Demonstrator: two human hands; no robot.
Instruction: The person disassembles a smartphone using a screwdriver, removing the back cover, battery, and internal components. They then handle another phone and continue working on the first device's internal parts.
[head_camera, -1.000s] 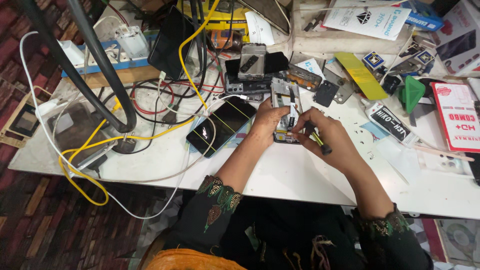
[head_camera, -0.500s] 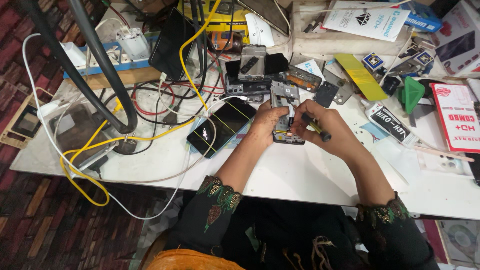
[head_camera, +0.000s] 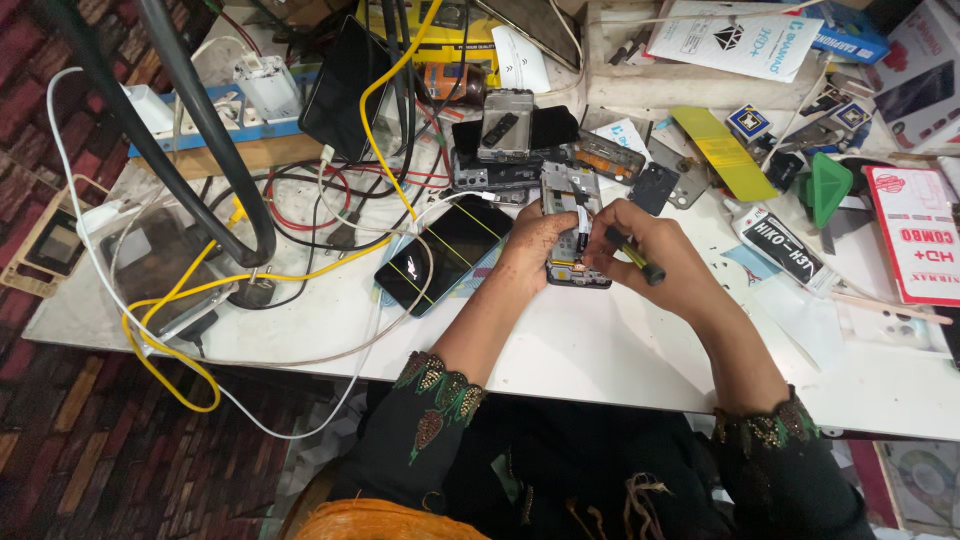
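I read this as the fastener stage on the opened phone (head_camera: 573, 232) at centre frame, its back off and its boards bare. My left hand (head_camera: 533, 247) wraps the phone's left edge, fingers curled shut on it to steady it flat on the white table (head_camera: 590, 345). My right hand (head_camera: 650, 255) pinches a slim screwdriver (head_camera: 630, 256) (yellow-green shaft, dark cap), fingers narrow round it, tip angled down at the phone's middle; I cannot tell whether the tip is seated in a screw.

The next move, as I judge it, calls for a straight, light twist with the phone held still, since such screws are small and easy to lose.

The phone's inside looks matte and metallic, with a copper patch at its lower end. Just left of it lies a second phone (head_camera: 445, 255), glossy black glass crossed by thin yellow lines. Above sit dark spare frames (head_camera: 505, 130), hard and rectangular. Upper left of the frame is a tangle of rubbery cables (head_camera: 300, 190), yellow, red, white and black. To the right lie a green plastic wedge (head_camera: 828, 187) and a glue tube (head_camera: 785, 245)
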